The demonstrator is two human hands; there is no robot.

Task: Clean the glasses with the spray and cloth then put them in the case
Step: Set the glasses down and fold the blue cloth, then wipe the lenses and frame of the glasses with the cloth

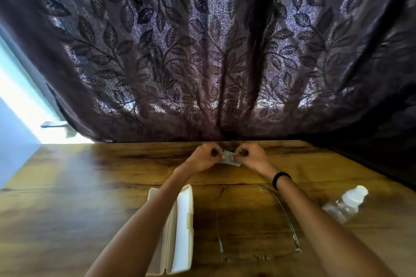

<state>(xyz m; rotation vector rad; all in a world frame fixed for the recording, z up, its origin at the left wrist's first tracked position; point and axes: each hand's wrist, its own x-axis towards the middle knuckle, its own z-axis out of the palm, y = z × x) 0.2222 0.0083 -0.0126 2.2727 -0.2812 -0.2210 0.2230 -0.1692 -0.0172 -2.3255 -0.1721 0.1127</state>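
Observation:
Near the far edge of the wooden table [90,198], my left hand [206,156] and my right hand [252,155] pinch a small pale blue cloth [229,158] between them, a little above the tabletop. The thin rimless glasses [254,231] lie on the table between my forearms, temples spread and pointing away from me, lenses nearest me. A white case [180,231] lies open to their left, partly under my left forearm. The clear spray bottle [344,203] with a white cap lies on its side at the right.
A dark curtain [202,51] with a leaf pattern hangs right behind the table's far edge. A bright window strip [20,96] shows at the left. I wear a black band [281,179] on my right wrist.

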